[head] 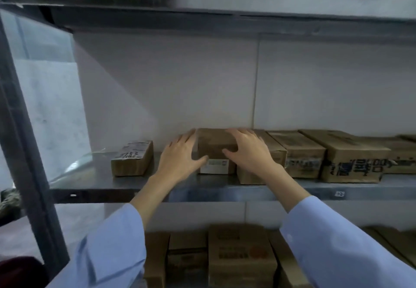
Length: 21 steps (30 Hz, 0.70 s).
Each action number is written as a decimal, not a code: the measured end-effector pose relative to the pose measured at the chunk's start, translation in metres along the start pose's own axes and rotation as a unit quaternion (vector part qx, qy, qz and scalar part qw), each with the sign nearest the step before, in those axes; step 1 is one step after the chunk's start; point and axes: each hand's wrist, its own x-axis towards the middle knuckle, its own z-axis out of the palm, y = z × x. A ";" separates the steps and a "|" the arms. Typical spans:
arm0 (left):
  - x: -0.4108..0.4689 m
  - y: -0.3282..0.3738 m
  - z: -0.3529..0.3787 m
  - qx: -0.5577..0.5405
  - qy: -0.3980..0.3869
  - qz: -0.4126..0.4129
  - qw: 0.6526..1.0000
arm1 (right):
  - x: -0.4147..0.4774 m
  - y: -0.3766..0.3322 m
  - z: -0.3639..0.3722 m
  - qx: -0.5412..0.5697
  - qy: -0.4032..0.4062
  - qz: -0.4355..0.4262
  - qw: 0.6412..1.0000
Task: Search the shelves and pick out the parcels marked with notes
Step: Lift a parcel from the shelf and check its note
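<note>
A brown parcel (216, 142) on the middle shelf (94, 186) is clasped from both sides. The left hand (180, 159) is wrapped round its left end and the right hand (247, 152) round its right. A white label (217, 166) is seen just beneath. One lone parcel (132, 159) is set apart on the left, bare shelf between. Four boxes (301, 152) are packed close on the right. Tall open room is left above.

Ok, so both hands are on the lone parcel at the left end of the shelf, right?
No. The head view shows the left hand and right hand on the small brown parcel stacked on a white-labelled box; the lone parcel at the left end of the shelf is untouched.
</note>
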 end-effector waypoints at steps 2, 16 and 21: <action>0.006 0.000 0.006 -0.025 0.003 0.001 1.000 | 0.003 0.002 0.003 0.000 -0.001 0.003 1.000; 0.009 -0.006 0.028 -0.247 0.061 -0.010 0.967 | 0.005 0.009 0.005 -0.010 -0.017 -0.006 1.000; -0.002 -0.011 0.024 -0.304 0.097 -0.023 0.947 | 0.003 0.006 0.003 0.009 -0.007 -0.025 1.000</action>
